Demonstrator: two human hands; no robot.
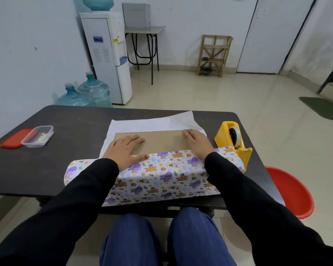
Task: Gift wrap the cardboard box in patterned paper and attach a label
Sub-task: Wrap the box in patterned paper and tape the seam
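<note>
The cardboard box (161, 140) lies flat in the middle of the dark surface (65, 120), on top of the patterned paper (161, 175). The paper's white underside spreads out past the far edge of the box. Its printed near side, covered in little elephants, bears and rainbows, is drawn up and over the box's near edge and hangs a little off the front of the surface.

The left hand (126, 148) lies flat on the left part of the box, fingers straight and together, with the thumb resting along the edge of the folded paper. The right hand (197, 142) presses flat on the right end of the box, fingers stretched out, gripping nothing. Both sleeves are black.

Just beside the right hand stands a yellow tape dispenser (233, 139), touching the paper's right end. Well off to the left sit a clear plastic container (38, 136) and, right against it, its red lid (13, 138). A red stool (290, 191) stands off the right corner. Against the far wall are a water dispenser (108, 54), two blue water bottles (92, 89) on the floor, and a wooden rack (214, 54).
</note>
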